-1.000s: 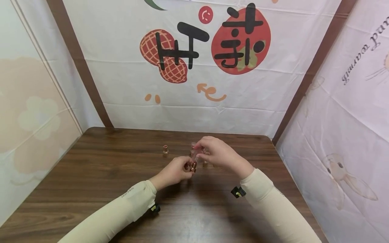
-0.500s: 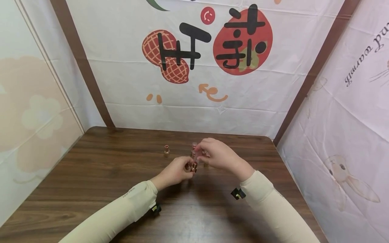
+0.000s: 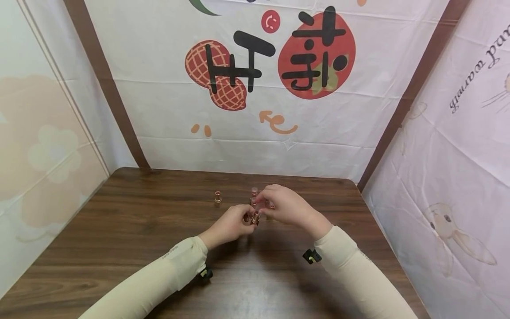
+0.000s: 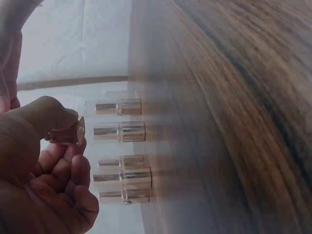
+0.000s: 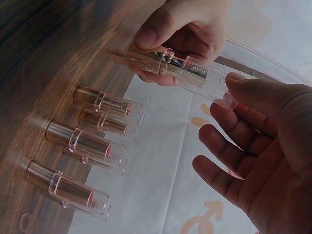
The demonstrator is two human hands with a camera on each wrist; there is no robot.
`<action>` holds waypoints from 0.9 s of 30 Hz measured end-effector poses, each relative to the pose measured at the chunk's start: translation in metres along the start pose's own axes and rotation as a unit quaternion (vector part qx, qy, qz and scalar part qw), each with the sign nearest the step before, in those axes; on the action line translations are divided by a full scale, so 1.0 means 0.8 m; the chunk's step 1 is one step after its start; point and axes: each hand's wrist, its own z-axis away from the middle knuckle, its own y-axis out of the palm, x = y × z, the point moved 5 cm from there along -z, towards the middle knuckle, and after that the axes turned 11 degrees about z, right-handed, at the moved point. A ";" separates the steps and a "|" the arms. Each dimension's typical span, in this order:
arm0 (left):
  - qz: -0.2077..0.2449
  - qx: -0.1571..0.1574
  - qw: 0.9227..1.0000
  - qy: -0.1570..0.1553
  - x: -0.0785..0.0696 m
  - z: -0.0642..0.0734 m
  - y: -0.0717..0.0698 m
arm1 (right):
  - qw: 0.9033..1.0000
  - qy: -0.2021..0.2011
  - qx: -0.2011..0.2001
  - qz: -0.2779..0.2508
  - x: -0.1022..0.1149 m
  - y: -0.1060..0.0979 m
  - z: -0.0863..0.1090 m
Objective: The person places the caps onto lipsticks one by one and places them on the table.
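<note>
My left hand [image 3: 231, 225] pinches the gold base of a lipstick [image 5: 165, 58] between thumb and fingers, just above the table. Over its upper part sits a clear cap [image 5: 214, 88], whose end my right hand [image 3: 287, 206] pinches between thumb and index finger. The other right-hand fingers are spread apart in the right wrist view. Behind the hands stand several gold lipsticks with clear caps, among them a front one [image 5: 68, 184]; in the head view the right hand partly hides them. In the left wrist view, the left thumb [image 4: 58, 114] presses the lipstick's base.
A single gold tube [image 3: 218, 197] stands apart at the back left of the brown wooden table [image 3: 159, 190]. A printed white cloth [image 3: 167, 150] hangs behind the table's far edge. Further cloth hangs along both sides.
My right hand has moved slightly down, bringing the clear cap lower over the lipstick. The left hand stays in nearly the same place, gripping the base.
</note>
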 end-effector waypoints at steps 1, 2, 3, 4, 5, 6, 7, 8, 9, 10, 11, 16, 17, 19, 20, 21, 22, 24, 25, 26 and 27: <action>0.001 -0.001 1.000 0.000 0.000 0.000 0.000 | 1.000 -0.001 0.000 -0.001 0.000 0.001 0.000; 0.002 -0.002 1.000 0.001 0.000 -0.001 0.001 | 1.000 -0.001 0.000 -0.002 0.000 0.001 0.000; 0.003 -0.003 1.000 0.002 0.000 -0.001 0.001 | 1.000 -0.002 0.001 -0.001 0.000 0.001 0.000; 0.004 -0.003 1.000 0.003 0.000 -0.002 0.002 | 1.000 -0.003 0.001 -0.002 -0.001 0.002 0.000; 0.006 -0.004 1.000 0.004 -0.001 -0.002 0.002 | 1.000 -0.004 0.001 -0.001 -0.001 0.002 0.001; 0.006 -0.004 1.000 0.005 -0.001 -0.003 0.003 | 1.000 -0.005 0.002 -0.001 -0.001 0.002 0.001; 0.007 -0.005 1.000 0.007 -0.001 -0.003 0.003 | 1.000 -0.005 0.003 0.000 -0.001 0.002 0.001; 0.008 -0.007 1.000 0.009 -0.002 -0.004 0.004 | 1.000 -0.006 0.003 0.002 -0.001 0.003 0.001; 0.010 -0.009 1.000 0.008 -0.002 -0.004 0.004 | 1.000 -0.006 0.005 -0.001 -0.001 0.003 0.001; 0.014 -0.009 1.000 0.007 -0.001 -0.004 0.005 | 1.000 -0.006 0.007 -0.003 -0.001 0.003 0.001; 0.017 -0.010 1.000 0.006 -0.001 -0.004 0.006 | 1.000 -0.007 0.009 -0.006 -0.001 0.003 0.002; 0.029 -0.014 0.999 0.008 -0.004 -0.002 0.006 | 1.000 -0.011 0.013 -0.013 0.000 0.005 0.003; 0.030 -0.016 0.999 0.011 -0.006 -0.002 0.005 | 1.000 -0.012 0.013 -0.013 -0.001 0.005 0.003; 0.032 -0.019 0.999 0.020 -0.009 -0.003 0.003 | 1.000 -0.013 0.012 -0.012 -0.002 0.005 0.002; 0.034 -0.021 0.999 0.024 -0.010 -0.004 0.002 | 1.000 -0.012 0.012 -0.011 -0.002 0.005 0.002; 0.035 -0.023 0.999 0.027 -0.011 -0.004 0.001 | 1.000 -0.010 0.012 -0.011 -0.003 0.004 0.002; 0.036 -0.024 0.999 0.029 -0.012 -0.005 0.001 | 1.000 -0.008 0.012 -0.010 -0.003 0.004 0.001; 0.035 -0.024 0.999 0.030 -0.013 -0.005 0.000 | 1.000 -0.005 0.013 -0.012 -0.004 0.003 0.001; 0.036 -0.024 0.999 0.029 -0.013 -0.006 0.000 | 1.000 -0.003 0.013 -0.013 -0.004 0.003 0.002; 0.036 -0.023 0.999 0.028 -0.013 -0.006 0.000 | 1.000 -0.002 0.014 -0.015 -0.005 0.002 0.002; 0.037 -0.023 0.999 0.027 -0.013 -0.006 0.001 | 1.000 -0.001 0.014 -0.015 -0.005 0.002 0.002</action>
